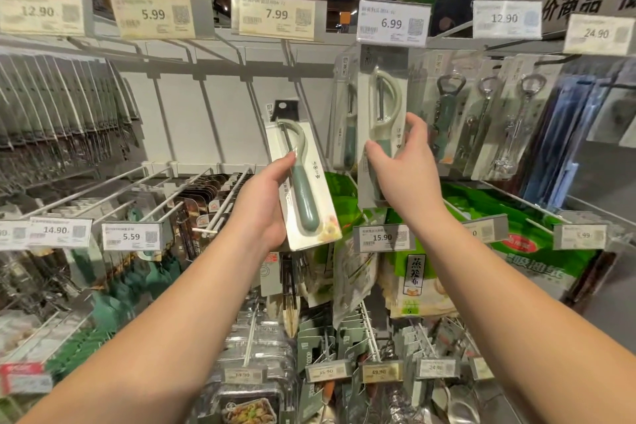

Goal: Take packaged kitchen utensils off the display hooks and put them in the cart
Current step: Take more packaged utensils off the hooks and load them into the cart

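Note:
My left hand [265, 203] grips a packaged green-handled peeler [303, 179] on a white card, held free of the hooks and tilted left. My right hand [406, 165] is closed around the lower part of a second packaged peeler [382, 103], which still hangs from the hook under the 6.99 price tag [392, 24]. Another peeler pack [346, 113] hangs just behind it to the left. No cart is in view.
Packaged bottle openers [481, 113] hang to the right. Dark knife-like packs [62, 113] fill the left hooks. Bare metal hooks [192, 189] jut out at centre left. Green bagged goods [516, 227] and more price tags sit below my hands.

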The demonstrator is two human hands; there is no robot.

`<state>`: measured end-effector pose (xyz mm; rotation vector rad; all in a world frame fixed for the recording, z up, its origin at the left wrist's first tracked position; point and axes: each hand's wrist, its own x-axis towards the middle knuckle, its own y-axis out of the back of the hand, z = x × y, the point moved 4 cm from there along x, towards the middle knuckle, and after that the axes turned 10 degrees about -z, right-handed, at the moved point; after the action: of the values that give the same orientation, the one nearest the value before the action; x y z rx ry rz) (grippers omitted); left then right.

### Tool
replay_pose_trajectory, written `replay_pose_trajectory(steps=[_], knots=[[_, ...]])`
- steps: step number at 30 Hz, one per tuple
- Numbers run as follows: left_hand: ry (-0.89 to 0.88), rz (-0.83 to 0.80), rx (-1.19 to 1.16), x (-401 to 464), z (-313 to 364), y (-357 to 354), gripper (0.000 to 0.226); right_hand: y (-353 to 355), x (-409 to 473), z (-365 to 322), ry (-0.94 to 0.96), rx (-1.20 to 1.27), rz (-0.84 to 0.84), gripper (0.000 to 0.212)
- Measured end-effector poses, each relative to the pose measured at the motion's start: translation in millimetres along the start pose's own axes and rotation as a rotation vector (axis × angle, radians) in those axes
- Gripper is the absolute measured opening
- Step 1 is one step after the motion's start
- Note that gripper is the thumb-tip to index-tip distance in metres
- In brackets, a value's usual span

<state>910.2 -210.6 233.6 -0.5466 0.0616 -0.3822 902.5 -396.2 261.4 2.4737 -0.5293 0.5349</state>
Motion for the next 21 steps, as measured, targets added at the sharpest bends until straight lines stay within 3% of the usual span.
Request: replay_pose_trajectory(steps=[21], knots=[[-0.021,-0.012,0.005,15,2,16,0.022,-4,6,14,0.023,-0.003,0.068,0.075]])
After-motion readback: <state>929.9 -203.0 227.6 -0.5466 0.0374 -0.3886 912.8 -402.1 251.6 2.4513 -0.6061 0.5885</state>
